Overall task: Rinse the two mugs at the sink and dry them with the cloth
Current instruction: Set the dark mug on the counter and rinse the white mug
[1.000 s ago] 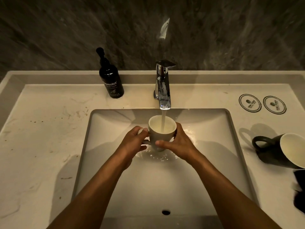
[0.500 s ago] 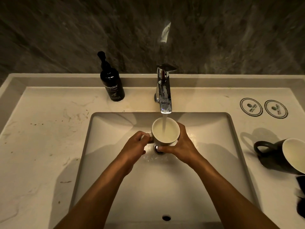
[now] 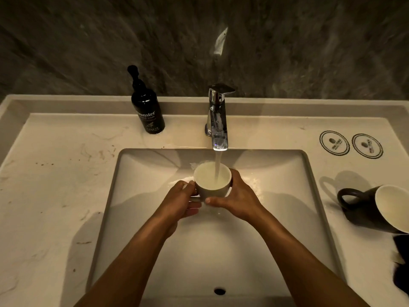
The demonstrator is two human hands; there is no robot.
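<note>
We hold the pale mug (image 3: 212,181) upright under the running tap (image 3: 218,120), over the far middle of the sink basin (image 3: 287,196). Our left hand (image 3: 180,201) has its fingers closed on the handle; our right hand (image 3: 238,199) wraps the mug's right side, fingers clamped on the wall. The mug looks nearly full, so it may overflow and splash onto the counter (image 3: 55,185). Wet glaze could slip in our grip and chip against the basin. The dark mug (image 3: 380,209) lies on its side at the right, near the counter's edge, just beside a dark cloth (image 3: 401,269).
</note>
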